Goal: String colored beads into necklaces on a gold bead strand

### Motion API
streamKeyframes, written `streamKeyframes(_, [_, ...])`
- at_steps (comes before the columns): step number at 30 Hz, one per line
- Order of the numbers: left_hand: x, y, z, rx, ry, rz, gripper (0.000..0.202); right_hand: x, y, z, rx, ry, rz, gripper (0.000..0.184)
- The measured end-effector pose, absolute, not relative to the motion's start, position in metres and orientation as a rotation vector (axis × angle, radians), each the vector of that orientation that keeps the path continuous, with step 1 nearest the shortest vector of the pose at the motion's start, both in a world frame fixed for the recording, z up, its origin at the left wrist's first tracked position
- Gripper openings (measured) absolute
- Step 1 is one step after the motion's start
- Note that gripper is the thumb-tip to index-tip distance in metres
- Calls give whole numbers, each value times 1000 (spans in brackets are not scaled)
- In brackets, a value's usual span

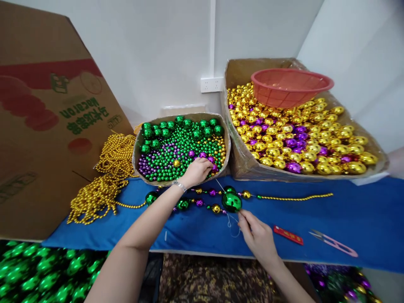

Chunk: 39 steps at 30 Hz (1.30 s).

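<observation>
My left hand [198, 170] reaches into a cardboard tray [137, 148] of small green, purple and gold beads, fingers curled down among the purple beads; what they grip is hidden. My right hand [256, 234] rests on the blue cloth [347, 212], its fingers pinched on a thin white thread [232, 221]. The thread leads to a part-strung strand with a large green ball [231, 201], smaller green, gold and purple beads, and a gold bead chain [296, 197] running right.
A big cardboard box [240, 162] holds gold and purple balls and a red plastic basket [290, 86]. A heap of gold bead strands [104, 185] lies left, beside a large carton [47, 126]. A red flat tool [288, 235] and pink snips [334, 243] lie right. Green balls [41, 269] sit below.
</observation>
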State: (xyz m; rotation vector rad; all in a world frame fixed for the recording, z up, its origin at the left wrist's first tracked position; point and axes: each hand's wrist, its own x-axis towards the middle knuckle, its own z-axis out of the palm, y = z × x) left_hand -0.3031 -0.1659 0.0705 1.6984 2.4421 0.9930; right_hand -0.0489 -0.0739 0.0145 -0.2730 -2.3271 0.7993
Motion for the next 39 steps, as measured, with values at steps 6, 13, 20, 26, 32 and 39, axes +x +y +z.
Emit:
streamKeyframes(6, [-308, -152, 59, 1519, 2652, 520, 10, -45, -71, 16, -300, -2326, 800, 18])
streamKeyframes(13, [-310, -146, 53, 1475, 2641, 515, 19, -49, -71, 14, -295, -2330, 835, 19])
streamKeyframes(20, [-309, -150, 66, 1438, 2636, 696, 22, -50, -74, 15, -277, -2316, 833, 19])
streamKeyframes(26, [-275, -185, 78, 676, 1678, 1863, 26, -46, -75, 18, -266, -2328, 853, 20])
streamKeyframes(32, [-244, -203, 77, 291, 1256, 2022, 22, -49, -78, 20, -211, -2351, 835, 20])
streamKeyframes(39, [-236, -205, 76, 195, 1215, 2059, 21, -49, -82, 19, -192, -2366, 794, 21])
